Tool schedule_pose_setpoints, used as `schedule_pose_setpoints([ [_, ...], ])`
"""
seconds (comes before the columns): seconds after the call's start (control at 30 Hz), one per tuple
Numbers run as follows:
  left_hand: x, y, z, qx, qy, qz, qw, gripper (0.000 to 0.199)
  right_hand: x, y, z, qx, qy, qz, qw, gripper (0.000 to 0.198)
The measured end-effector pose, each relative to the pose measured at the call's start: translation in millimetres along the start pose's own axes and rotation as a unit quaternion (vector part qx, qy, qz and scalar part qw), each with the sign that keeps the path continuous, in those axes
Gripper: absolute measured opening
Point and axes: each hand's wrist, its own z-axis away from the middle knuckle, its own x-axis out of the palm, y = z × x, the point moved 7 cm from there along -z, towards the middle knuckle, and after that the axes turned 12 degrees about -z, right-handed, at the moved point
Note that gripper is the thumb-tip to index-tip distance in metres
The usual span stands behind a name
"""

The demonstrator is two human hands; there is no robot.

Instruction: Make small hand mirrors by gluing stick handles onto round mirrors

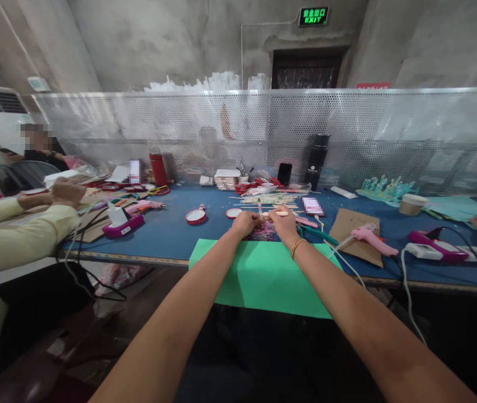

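Observation:
My left hand (pixel 245 223) is closed, its fingertips pinching a thin, upright brownish stick (pixel 259 206). Close beside it, my right hand (pixel 284 224) is closed around a pale, flat stick (pixel 279 213) lying crosswise. The fingertips nearly meet, so whether the two sticks touch cannot be made out. Below the hands is a tangle of pink and purple strands (pixel 263 232). A green sheet (pixel 272 274) hangs over the table's front edge, under my forearms. Just beyond the hands lie many thin wooden strips (pixel 265 200).
On the blue table (pixel 163 240) are a pink glue gun (pixel 372 239) on cardboard (pixel 341 226), purple power strips (pixel 124 226), round red-rimmed tins (pixel 196 217), a black bottle (pixel 317 162) and a red bottle (pixel 158 168). Co-workers' hands (pixel 68 192) are at left and right. Cords trail over the edge.

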Motion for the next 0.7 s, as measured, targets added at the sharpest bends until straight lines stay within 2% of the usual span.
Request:
schedule_pose_setpoints([
  [0.13,-1.6,2.2,1.2,-0.013,-0.001,-0.003,1.000,0.031,-5.0,-1.1,0.0,0.005,0.033,0.004,0.999,0.010],
  [0.33,-3.9,6.8,2.5,-0.001,0.002,0.006,1.000,0.030,-3.1,-3.7,0.6,-0.001,0.022,-0.001,1.000,0.010],
  [0.47,-3.3,4.8,2.6,-0.013,0.003,0.002,1.000,0.030,-6.3,-2.9,0.3,0.001,0.041,0.007,0.999,0.009],
  [0.6,-2.7,6.4,2.9,-0.006,-0.003,0.003,1.000,0.032,-3.5,-4.6,1.1,0.000,0.022,0.004,1.000,0.009],
  [0.7,-3.2,5.7,2.9,-0.012,0.002,0.006,1.000,0.031,-7.1,-8.7,1.8,-0.008,0.043,0.010,0.999,0.008],
])
